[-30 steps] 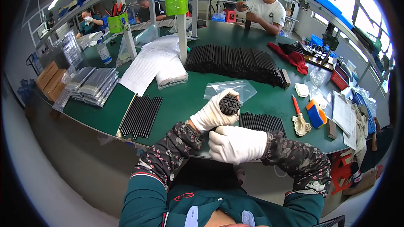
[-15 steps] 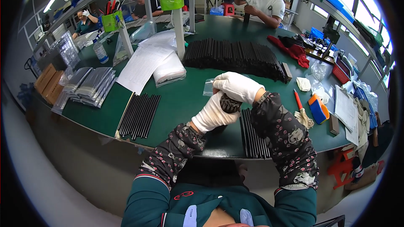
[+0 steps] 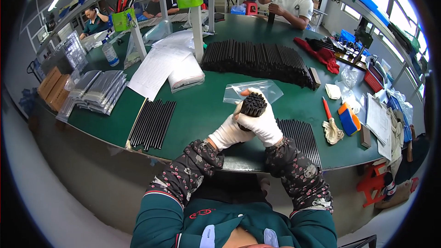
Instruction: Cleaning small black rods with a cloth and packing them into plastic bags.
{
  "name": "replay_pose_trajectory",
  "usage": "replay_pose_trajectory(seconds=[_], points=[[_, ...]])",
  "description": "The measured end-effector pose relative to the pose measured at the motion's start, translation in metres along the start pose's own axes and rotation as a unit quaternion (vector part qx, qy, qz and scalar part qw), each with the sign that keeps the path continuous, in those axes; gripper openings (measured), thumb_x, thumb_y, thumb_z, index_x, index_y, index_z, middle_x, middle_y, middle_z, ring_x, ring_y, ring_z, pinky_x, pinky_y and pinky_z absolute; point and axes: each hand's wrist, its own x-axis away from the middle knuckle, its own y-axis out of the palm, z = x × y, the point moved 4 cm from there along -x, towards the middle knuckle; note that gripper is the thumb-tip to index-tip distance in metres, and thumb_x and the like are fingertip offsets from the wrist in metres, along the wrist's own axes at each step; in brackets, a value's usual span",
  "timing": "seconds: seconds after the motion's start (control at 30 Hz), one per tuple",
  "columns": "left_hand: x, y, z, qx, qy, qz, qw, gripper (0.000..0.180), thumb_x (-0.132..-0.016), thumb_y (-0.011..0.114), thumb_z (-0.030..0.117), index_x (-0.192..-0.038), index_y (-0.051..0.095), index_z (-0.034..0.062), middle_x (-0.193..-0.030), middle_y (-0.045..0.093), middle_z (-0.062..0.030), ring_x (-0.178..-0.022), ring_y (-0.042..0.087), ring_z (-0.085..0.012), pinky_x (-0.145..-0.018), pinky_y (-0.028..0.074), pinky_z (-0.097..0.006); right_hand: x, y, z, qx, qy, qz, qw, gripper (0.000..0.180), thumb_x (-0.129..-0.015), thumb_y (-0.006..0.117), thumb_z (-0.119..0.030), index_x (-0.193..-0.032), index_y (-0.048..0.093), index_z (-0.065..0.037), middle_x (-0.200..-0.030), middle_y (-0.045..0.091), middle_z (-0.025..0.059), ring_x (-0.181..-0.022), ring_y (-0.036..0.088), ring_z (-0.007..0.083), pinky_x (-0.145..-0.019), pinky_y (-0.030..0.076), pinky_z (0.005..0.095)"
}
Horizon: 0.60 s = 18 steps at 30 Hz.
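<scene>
A bundle of thin black rods (image 3: 253, 104) stands upright between my hands, its upper ends showing. My left hand (image 3: 230, 131), in a white glove, grips the bundle from the left and below. Around its right side wraps my gloved right hand (image 3: 262, 124), fingertips bare. The lower part of the bundle is hidden by the gloves. Just behind my hands a clear plastic bag (image 3: 271, 90) lies flat on the green table. To the right is a row of black rods (image 3: 301, 140), and to the left another row of black rods (image 3: 152, 124).
A long pile of black rods (image 3: 257, 62) lies across the table, ended by a block (image 3: 315, 78). Bagged packs (image 3: 98, 92) and papers (image 3: 154, 75) are at left. A red-handled tool (image 3: 326, 108) and a blue-orange holder (image 3: 349, 119) are at right. A co-worker (image 3: 291, 4) sits opposite.
My right hand has come down from over the bundle's top to its right side. The bundle now stands more upright, rod ends visible. The plastic bag and right-hand row are uncovered.
</scene>
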Motion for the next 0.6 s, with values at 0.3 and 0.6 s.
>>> replay_pose_trajectory(seconds=[0.3,0.6], points=[[0.025,-0.059,-0.019,0.066,-0.187,-0.108,0.974,0.116,-0.06,0.088,0.03,-0.148,0.016,0.0068,-0.144,0.034,-0.0181,-0.136,0.029,-0.0276,-0.113,0.021,-0.039,0.007,-0.009,0.045,0.03,0.0,0.04,0.999,0.031,-0.07,0.072,-0.002,-0.096,0.056,-0.005,-0.084,0.063,0.0,-0.074,0.06,0.0073,-0.07,0.051,0.0247],[-0.035,-0.03,0.034,0.13,-0.084,0.029,0.987,0.067,-0.069,0.071,-0.005,-0.128,0.039,0.001,-0.078,0.062,-0.0052,-0.075,0.062,-0.0122,-0.073,0.051,-0.026,0.007,-0.01,0.07,0.177,-0.056,0.0,0.983,0.052,-0.069,0.076,-0.003,-0.116,0.056,-0.003,-0.109,0.061,0.0039,-0.102,0.057,0.0123,-0.088,0.047,0.0292]])
